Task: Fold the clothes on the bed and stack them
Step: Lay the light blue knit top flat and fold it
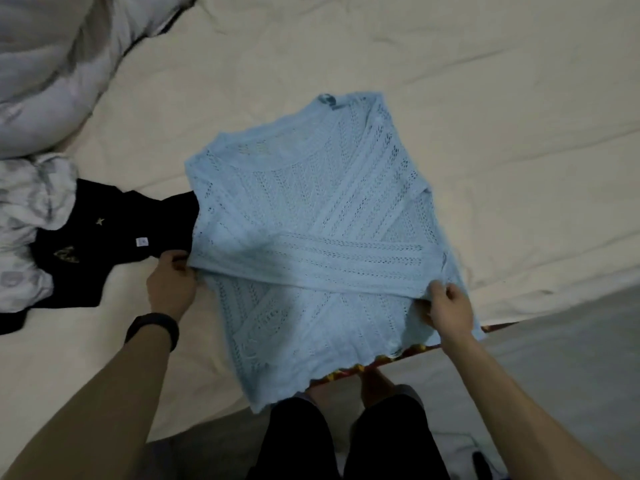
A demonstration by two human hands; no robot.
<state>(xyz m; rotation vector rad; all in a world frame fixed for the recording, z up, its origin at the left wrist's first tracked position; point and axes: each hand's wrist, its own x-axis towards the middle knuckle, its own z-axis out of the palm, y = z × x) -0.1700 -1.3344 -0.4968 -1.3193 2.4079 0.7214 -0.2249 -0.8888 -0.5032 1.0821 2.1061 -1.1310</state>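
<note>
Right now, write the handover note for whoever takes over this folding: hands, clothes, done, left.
Left hand: pinches the blue knit sweater at its left edge.
Right hand: pinches its right edge.
The sweater lies flat on the bed, sleeves folded across it. The black garment lies crumpled to its left, unfolded.
Done: sleeves in.
Left: fold the sweater's body over, fold the black garment, stack them. No stack shows yet.

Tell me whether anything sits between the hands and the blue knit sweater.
Nothing visible: the left hand and right hand both pinch the blue knit sweater at its fold. The black garment lies beside it.
</note>
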